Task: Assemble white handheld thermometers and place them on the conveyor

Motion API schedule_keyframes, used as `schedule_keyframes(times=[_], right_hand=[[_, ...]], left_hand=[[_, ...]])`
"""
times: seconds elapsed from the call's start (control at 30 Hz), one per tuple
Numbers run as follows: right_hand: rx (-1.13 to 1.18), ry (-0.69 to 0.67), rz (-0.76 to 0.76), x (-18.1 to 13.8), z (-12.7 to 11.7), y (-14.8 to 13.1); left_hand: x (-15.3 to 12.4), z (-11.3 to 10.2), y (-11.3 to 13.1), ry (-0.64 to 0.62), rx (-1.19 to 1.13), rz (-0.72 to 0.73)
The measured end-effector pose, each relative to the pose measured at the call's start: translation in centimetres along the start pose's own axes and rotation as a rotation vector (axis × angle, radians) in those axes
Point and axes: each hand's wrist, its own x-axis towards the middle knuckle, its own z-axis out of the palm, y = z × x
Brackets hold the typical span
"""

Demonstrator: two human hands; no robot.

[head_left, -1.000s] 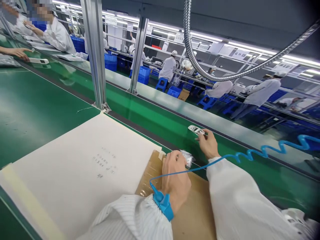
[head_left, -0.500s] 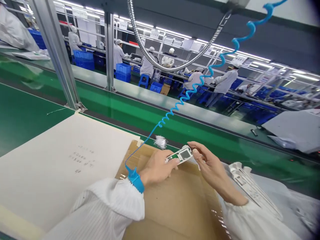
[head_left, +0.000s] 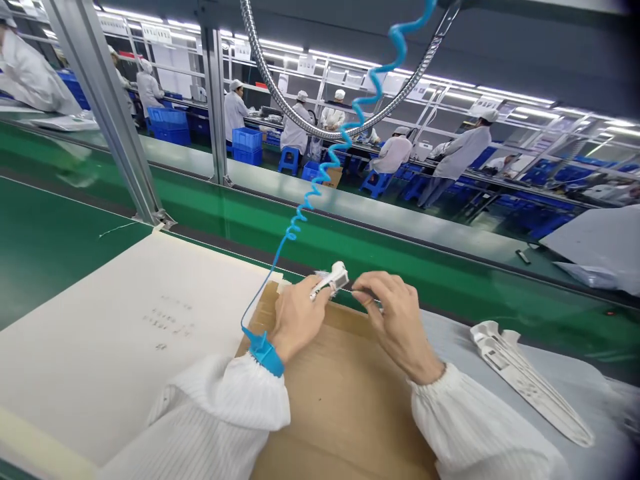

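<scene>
My left hand [head_left: 301,313] is closed round a small white electronic device [head_left: 339,276], a slim housing with a little grey screen, now tilted up. A blue wrist strap [head_left: 267,353] with a coiled cord [head_left: 330,163] circles my left wrist. Just right of the device, my right hand [head_left: 395,317] pinches thumb and forefinger together. A thin sliver seems to show at its fingertips, too small to name. Both hands hover over a brown cardboard sheet [head_left: 345,393]. Right of them lie white plastic housing parts [head_left: 530,380].
A white sheet with handwriting [head_left: 200,280] covers the left of the bench. A metal post [head_left: 103,113] rises behind it, and a flexible metal conduit [head_left: 280,100] hangs overhead. Beyond the green conveyor edge [head_left: 430,260], several people in white work among blue crates [head_left: 247,143].
My left hand has raised and tilted the device, turning its screen rightward. My right hand has come off the device's end and is now apart from it, fingers pinched. The coiled cord has swung left.
</scene>
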Motion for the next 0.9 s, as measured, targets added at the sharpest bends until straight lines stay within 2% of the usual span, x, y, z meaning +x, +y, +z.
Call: schedule_keyframes(times=[0.17, 0.23, 0.3, 0.37, 0.43, 0.5, 0.6, 0.67, 0.73, 0.9], right_hand=[[-0.17, 0.002, -0.109, 2.5, 1.0, -0.2], [-0.179, -0.024, -0.138, 2.5, 1.0, -0.4], [-0.11, -0.068, -0.15, 2.2, 1.1, -0.6], [0.002, -0.119, -0.088, 2.2, 1.8, -0.5], [0.072, -0.171, 0.064, 2.3, 3.1, -0.2], [0.067, -0.227, 0.208, 2.4, 4.6, 0.3], [0.01, -0.276, 0.277, 1.7, 5.7, 1.2], [-0.018, -0.286, 0.293, 0.5, 4.9, 2.1], [-0.058, -0.286, 0.325, -1.2, 3.0, 3.5], [-0.309, -0.242, 0.573, -7.7, -4.8, 10.1]], left_hand=[[-0.2, 0.2, 0.0, -0.059, -0.016, 0.032], [0.1, 0.2, -0.2, -0.027, -0.05, -0.036], [0.6, 0.1, -0.7, 0.059, -0.1, -0.134], [1.2, -0.2, -1.2, 0.157, -0.177, -0.231], [1.6, -0.5, -1.6, 0.202, -0.282, -0.295], [1.6, -0.7, -1.7, 0.202, -0.359, -0.312], [1.2, -0.7, -1.5, 0.202, -0.353, -0.274], [1.0, -0.7, -1.4, 0.213, -0.342, -0.273], [0.9, -0.6, -1.3, 0.215, -0.353, -0.294], [0.7, -0.8, -0.7, 0.173, -0.331, -0.321]])
